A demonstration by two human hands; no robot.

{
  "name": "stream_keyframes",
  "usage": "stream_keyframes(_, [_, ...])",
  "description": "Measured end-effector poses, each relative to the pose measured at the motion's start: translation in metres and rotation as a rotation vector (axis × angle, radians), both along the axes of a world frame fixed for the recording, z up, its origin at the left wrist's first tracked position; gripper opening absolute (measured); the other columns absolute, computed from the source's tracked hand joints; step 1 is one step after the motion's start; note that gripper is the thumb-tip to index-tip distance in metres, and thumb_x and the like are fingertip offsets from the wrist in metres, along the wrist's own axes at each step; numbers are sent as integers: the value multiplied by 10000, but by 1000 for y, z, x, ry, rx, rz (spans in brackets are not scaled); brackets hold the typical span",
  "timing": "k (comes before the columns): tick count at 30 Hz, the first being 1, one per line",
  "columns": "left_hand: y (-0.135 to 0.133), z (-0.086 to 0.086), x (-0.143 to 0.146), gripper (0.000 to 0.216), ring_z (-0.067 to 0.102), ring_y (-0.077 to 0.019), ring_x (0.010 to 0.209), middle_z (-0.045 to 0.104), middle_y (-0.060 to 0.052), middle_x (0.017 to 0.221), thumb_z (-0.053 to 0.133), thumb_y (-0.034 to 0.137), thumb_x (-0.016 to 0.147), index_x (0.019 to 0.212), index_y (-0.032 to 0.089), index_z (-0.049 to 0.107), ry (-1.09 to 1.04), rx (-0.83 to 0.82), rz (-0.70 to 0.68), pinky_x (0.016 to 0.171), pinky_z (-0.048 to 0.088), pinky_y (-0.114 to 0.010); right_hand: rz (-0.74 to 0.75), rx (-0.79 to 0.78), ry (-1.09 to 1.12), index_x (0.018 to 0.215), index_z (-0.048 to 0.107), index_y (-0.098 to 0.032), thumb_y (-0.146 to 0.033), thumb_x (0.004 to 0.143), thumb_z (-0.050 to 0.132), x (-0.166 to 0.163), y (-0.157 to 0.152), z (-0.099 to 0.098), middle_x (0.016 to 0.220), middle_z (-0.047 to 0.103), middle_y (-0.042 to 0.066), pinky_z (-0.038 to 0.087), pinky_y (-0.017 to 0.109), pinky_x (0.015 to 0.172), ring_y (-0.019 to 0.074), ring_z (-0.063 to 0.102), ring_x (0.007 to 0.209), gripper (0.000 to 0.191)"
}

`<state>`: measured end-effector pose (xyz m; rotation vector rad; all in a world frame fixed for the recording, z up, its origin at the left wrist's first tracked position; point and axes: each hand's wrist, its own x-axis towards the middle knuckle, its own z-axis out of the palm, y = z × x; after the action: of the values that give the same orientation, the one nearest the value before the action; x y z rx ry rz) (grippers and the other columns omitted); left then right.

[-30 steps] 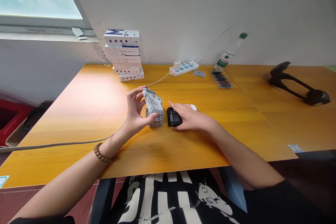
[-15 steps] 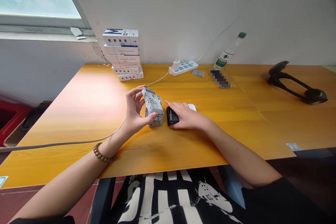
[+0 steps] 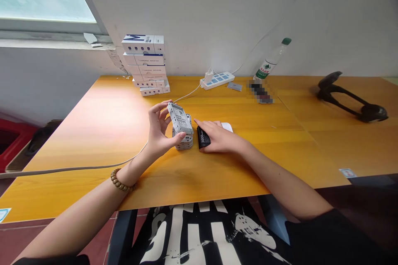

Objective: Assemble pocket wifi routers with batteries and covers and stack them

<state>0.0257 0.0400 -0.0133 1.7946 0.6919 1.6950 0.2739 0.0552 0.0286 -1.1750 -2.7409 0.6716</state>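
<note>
Far left, a white cable point(image 3: 77, 169) crosses the orange surface point(image 3: 108, 124); the left hand point(image 3: 158, 132) grips a white device point(image 3: 179, 118) between thumb and fingers, tilted and raised just above a small stack of like units point(image 3: 184, 144) that rests on the surface. Just right of the stack lies a black battery point(image 3: 203, 137) — the right hand point(image 3: 219, 136) rests over it, fingers curled about it. Along the wall, left to right — stacked white boxes point(image 3: 144, 64), a power strip point(image 3: 217, 79), a clear bottle point(image 3: 270, 64), a black stand point(image 3: 351, 97).
</note>
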Motion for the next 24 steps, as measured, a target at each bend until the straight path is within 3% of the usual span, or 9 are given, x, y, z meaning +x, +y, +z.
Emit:
stream_keyframes(4, [4,2,-5,787,609,-281,1346,473,-103,1535,903,483,835,1454,378,428,-11,-24,-25,1003,643,-430,-9,-9,25,1713,249,-199,-376,784,887,3,1,0,1408,645,206,417,589,1119,438,577,1318,1141])
stream_keyframes(8, [9,2,-9,741,626,-276,1322,487,-100,1499,867,536,860,1437,379,430,19,-69,-83,964,655,-407,-4,20,184,1739,162,-280,-583,793,887,5,2,0,1677,427,205,284,648,1252,433,374,1566,1231])
stream_keyframes(13, [7,3,-5,798,604,-317,1355,454,-119,1518,851,614,832,1452,389,403,50,-53,-152,967,652,-452,-1,-49,427,1745,89,-358,-647,836,834,-3,3,7,1780,281,146,216,673,1302,389,247,1651,1210])
stream_keyframes(19, [4,6,-3,826,571,-329,1399,459,-121,1537,835,669,814,1453,386,395,56,-20,-151,1050,607,-505,55,-124,552,1743,139,-340,-592,773,891,-16,13,17,1739,368,145,305,628,1286,389,334,1616,1253])
stream_keyframes(24, [18,2,-19,834,510,-357,1461,498,-134,1516,834,653,811,1463,361,403,153,-41,-96,1175,497,-582,6,-111,553,1738,158,-321,-551,757,886,-19,28,12,1660,469,154,325,628,1262,387,402,1568,1243])
